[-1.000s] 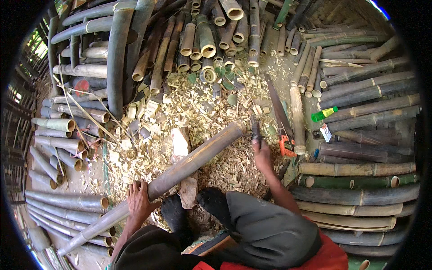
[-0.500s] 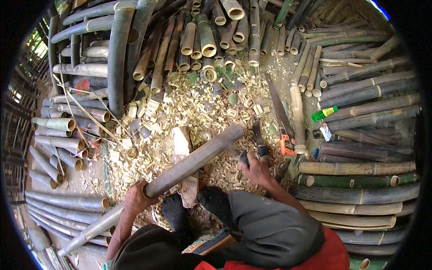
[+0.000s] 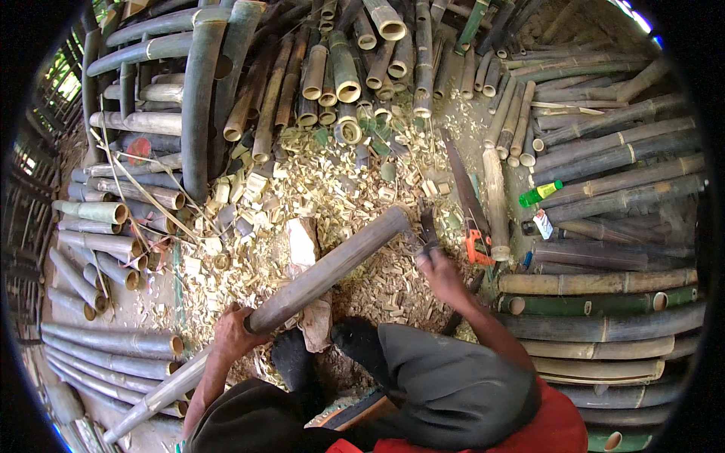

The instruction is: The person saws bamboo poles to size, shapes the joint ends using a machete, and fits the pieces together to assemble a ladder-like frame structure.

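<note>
My left hand [image 3: 234,331] is wrapped round a long grey-brown bamboo pole [image 3: 325,273], which slants from the lower left up to the middle. The pole rests across a pale wood block [image 3: 302,240] between my feet. Close to the pole's upper right end, my right hand [image 3: 441,273] is closed on a dark-handled blade tool, smeared by motion. Just beyond that hand a dark blade [image 3: 428,223] lies among the chips. To its right is a saw [image 3: 464,185] with an orange handle.
Wood chips [image 3: 332,181] cover the ground ahead. Cut bamboo tubes [image 3: 346,75] are stacked at the back, with more poles [image 3: 113,340] at left and poles [image 3: 596,325] at right. A green bottle [image 3: 540,194] lies on the right stack. My feet [image 3: 298,359] are beside the block.
My right hand has moved right and slightly up, away from the pole's end, with the tool. The left hand and the pole have hardly moved.
</note>
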Available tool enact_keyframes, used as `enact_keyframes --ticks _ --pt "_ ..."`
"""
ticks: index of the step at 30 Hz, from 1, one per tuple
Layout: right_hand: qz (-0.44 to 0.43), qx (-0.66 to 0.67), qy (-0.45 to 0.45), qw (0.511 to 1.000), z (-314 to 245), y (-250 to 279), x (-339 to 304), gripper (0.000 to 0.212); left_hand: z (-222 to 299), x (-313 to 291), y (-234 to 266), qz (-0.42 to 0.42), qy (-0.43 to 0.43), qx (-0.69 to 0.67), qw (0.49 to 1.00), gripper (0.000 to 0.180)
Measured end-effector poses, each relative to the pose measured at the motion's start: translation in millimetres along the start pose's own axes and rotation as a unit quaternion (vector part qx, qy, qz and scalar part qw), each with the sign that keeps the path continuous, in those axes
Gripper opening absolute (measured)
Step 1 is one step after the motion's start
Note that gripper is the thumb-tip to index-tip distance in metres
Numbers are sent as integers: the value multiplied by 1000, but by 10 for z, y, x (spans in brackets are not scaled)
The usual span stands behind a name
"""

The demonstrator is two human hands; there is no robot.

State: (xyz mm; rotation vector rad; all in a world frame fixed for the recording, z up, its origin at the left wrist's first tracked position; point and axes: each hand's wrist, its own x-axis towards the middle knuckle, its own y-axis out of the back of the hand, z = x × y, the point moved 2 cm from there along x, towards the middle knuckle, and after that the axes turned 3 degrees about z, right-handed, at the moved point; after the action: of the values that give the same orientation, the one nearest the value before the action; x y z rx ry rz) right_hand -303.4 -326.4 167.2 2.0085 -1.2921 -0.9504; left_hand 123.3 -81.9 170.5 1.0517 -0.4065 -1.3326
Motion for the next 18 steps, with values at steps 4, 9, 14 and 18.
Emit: enact_keyframes --ticks 4,9,14,18 --pt "64 -8 -119 991 266 -18 280 59 34 59 22 -26 -26 2 999 58" --pt "17 -65 102 992 250 -247 85 57 42 47 91 -20 -15 -33 999 65" --pt "148 -24 -37 988 327 -111 341 54 -80 110 -7 -79 -10 -24 997 73" --pt "-61 -116 93 987 14 -351 3 66 50 -18 9 -26 -16 71 997 76"
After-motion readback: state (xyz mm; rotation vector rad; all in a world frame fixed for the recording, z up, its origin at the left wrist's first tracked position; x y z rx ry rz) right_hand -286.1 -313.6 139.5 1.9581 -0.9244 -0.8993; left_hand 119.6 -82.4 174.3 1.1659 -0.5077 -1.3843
